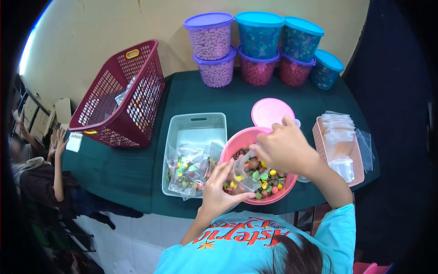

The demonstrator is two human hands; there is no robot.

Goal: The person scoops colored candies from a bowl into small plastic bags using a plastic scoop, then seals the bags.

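A pink tub (288, 182) of brown, green, yellow and red candies stands in front of me. Over its left side, my left hand (218, 186) is closed around a clear plastic bag (248, 181) with a few candies in it. My right hand (283, 145) is closed above the tub, its fingers bent down near the bag's upper end; what it grips is hidden. To the left, a pale grey-green basket (169, 132) contains several filled clear bags (187, 171). On the right, a pink basket (358, 171) holds stacked clear bags (337, 130).
A maroon laundry basket (146, 107) stands at the back left. Several lidded tubs (259, 39) line the back edge, stacked in places. A pink lid (273, 112) lies behind the candy tub. Another person's hands (57, 144) show at far left, near a small notepad (74, 141).
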